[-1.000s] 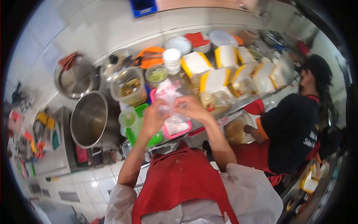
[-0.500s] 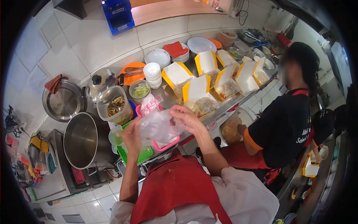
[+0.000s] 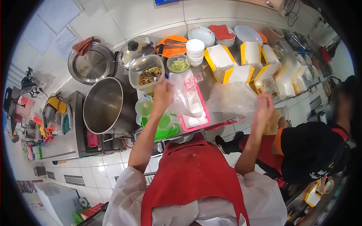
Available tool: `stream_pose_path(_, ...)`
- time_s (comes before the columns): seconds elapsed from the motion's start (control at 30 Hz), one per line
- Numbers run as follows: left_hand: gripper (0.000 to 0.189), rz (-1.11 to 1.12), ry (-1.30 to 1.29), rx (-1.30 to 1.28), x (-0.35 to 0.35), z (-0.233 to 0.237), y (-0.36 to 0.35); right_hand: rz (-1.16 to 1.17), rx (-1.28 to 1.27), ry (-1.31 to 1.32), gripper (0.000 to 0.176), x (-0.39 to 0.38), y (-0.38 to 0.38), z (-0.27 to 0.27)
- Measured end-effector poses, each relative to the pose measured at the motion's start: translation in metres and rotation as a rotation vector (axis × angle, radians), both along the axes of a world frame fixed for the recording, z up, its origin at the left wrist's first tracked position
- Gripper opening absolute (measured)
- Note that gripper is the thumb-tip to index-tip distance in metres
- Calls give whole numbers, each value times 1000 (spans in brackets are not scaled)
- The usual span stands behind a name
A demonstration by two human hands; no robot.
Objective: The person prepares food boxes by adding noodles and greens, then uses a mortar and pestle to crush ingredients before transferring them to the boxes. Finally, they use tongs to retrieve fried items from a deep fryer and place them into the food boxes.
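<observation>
- Over the steel counter (image 3: 203, 70), our R hand (image 3: 265, 107) pinches a clear plastic bag (image 3: 233, 98), thumb & fingertips pressed together at its edge; prob. held there so the film opens out rather than bunching.
- That bag spreads in front of the yellow-edged boxes (image 3: 238, 74), partly screening them. Box lids stand up, presumably to leave the insides reachable.
- Our L hand (image 3: 163, 97) is beside more loose plastic (image 3: 180, 98); fingers curled, but we can't tell if they're gripping it, or if it's all 1 piece.
- Pink tray (image 3: 204, 106) lies btwn our 2 hands, w/ white stuff in it, likely set close for either hand.
- Green tray (image 3: 171, 132) & 2 clear jugs (image 3: 166, 121) are just L of it, prob. grouped to save space.
- Tub (image 3: 136, 71) of brown food & green slices (image 3: 178, 65) sit behind, uncovered, prob. for quick access.
- Co-worker (image 3: 313, 154) stands to our R, bent low.
</observation>
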State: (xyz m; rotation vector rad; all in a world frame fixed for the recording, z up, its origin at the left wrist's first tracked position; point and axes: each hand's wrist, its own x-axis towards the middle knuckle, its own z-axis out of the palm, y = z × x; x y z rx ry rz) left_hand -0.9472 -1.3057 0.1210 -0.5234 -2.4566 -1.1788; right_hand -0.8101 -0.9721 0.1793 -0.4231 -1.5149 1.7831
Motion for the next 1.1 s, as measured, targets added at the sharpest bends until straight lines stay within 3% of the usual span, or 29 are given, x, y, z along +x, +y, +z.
stream_pose_path(0.1, 13, 17, -395, 116, 0, 10, 6, 242, 239, -116, 12, 18, 15, 20)
stream_pose_path(0.2, 15, 93, -384, 144, 2, 28, -2, 453, 673, -286, 11, -12, -36, 35)
stream_pose_path(0.27, 16, 111, -399, 225, 10, 45, -11, 692, 782, -277, 21, -50, -70, 1)
stream_pose_path(0.33, 16, 116, -384, 305, 25, 68, -18, 800, 1060, -498, 30, -84, -101, -39)
stream_pose_path(0.4, 17, 109, -338, 382, 46, 90, -23, 652, 1319, -259, 28, -102, -122, -84)
stream_pose_path(0.5, 14, 46, -321, 471, 60, 92, -31, 751, 1466, -486, 25, -132, -138, -121)
stream_pose_path(0.6, 14, 48, -391, 401, 63, 82, -29, 714, 1419, -316, 22, -133, -126, -103)
stream_pose_path(0.7, 15, -4, -360, 400, 47, 34, -10, 536, 1319, -295, 12, -131, -107, -48)
stream_pose_path(0.77, 11, 54, -386, 17, 23, 1, 11, 427, 1180, -263, 7, -115, -95, 8)
stream_pose_path(0.83, 16, 115, -151, -250, 3, -41, 40, 376, 1125, -302, 6, -96, -88, 52)
stream_pose_path(0.9, 18, 197, -284, -343, -13, -64, 65, 378, 1089, -328, 6, -81, -85, 76)
stream_pose_path(1.0, 19, 234, -366, -436, -30, -81, 75, 426, 1079, -305, 7, -73, -88, 65)
stream_pose_path(1.1, 18, 234, -383, -406, -30, -77, 73, 506, 1034, -280, 8, -82, -97, 14)
